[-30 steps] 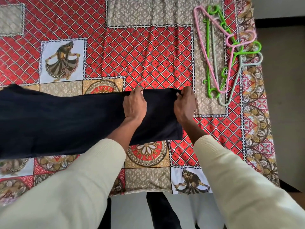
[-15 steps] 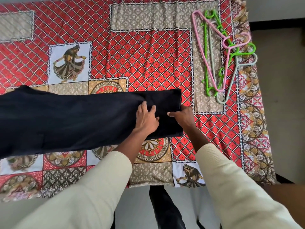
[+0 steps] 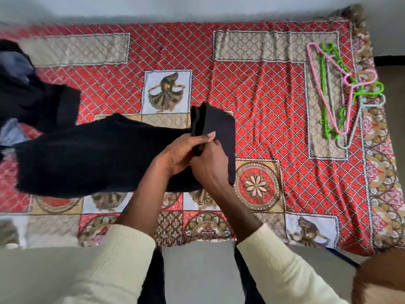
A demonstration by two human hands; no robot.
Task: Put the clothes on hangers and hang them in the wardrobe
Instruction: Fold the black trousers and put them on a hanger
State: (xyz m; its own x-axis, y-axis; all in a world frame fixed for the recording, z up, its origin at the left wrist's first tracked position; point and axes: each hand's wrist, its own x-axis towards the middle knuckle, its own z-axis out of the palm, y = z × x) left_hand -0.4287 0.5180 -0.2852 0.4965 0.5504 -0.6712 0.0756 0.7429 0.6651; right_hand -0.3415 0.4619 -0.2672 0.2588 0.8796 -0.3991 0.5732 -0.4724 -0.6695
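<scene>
Now both gripping: left hand (image 3: 183,150) and right hand (image 3: 210,165) curled round the black garment's (image 3: 92,154) end, raised off the bedspread (image 3: 258,93) since a second ago; hangers (image 3: 341,95) untouched far right.

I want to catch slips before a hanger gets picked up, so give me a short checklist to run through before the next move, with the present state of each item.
1. Both hands on the black garment: ok. The left hand and right hand grip its folded end together.
2. Folded end lifted off the bedspread: ok, it stands up above the hands.
3. Rest of the garment flat: not ok, the far part lies rumpled on the bed.
4. Hangers within reach: ok, the pile lies at the bed's right edge, untouched.
5. A hand free for a hanger: not ok, both are occupied.
6. Wardrobe ready: cannot tell, it is out of view.
</scene>
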